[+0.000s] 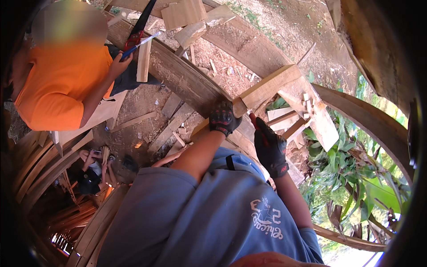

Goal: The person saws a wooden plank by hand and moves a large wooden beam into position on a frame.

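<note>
My left hand (223,119), in a black glove, is closed at the near end of a squared wooden block (269,86). The block lies across long, heavy beams in front of me. My right hand (270,149), also in a black glove, is wrapped round a slim red-handled tool (253,120). Its tip meets the block's near end, close to my left hand. The tool's working end is too small to make out, so I cannot tell its exact kind. My left fingers are partly hidden by the back of the glove.
At the left a person in an orange shirt (60,84) holds a blue-handled tool (129,52) beside a red-handled saw (143,20). Long beams (191,71), offcuts and shavings lie around. Another person (91,175) is at the lower left; green plants (331,155) stand at the right.
</note>
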`<state>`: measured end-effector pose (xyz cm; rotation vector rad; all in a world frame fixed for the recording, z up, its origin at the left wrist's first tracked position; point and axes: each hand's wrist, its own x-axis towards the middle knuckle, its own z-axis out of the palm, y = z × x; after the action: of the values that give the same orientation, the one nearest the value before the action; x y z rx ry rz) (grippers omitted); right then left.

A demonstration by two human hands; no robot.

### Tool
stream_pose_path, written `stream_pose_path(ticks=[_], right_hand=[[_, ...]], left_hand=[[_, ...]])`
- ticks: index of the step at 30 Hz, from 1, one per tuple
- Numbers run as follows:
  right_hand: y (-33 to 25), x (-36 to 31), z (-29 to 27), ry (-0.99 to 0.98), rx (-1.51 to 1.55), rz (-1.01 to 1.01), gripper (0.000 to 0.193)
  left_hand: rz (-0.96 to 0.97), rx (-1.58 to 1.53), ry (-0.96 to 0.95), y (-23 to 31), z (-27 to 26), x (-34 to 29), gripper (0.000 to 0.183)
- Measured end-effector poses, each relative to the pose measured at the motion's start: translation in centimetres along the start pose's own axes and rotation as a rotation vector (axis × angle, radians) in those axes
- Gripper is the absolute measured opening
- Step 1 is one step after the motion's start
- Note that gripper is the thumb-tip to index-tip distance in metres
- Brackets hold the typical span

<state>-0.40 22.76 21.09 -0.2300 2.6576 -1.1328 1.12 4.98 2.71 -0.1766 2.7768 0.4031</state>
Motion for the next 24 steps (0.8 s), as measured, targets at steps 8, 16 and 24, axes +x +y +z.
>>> stream_pose_path(ticks=[8,16,24], right_hand=[[4.7,7.2,8.6,-0.092,0.004,-0.018,0.043],[5.4,7.2,7.7,-0.082,0.122,-0.144,0.043],[10.7,3.5,9.8,0.076,0.220,-0.311,0.047]], left_hand=[[-0.109,-0.123,-0.289,1.1,-4.9,1.4,0.065],[-0.088,-0.094,-0.202,0.3,-2.5,1.2,0.064],[-0.027,-0.128,-0.136,0.2,-3.4,0.6,0.061]])
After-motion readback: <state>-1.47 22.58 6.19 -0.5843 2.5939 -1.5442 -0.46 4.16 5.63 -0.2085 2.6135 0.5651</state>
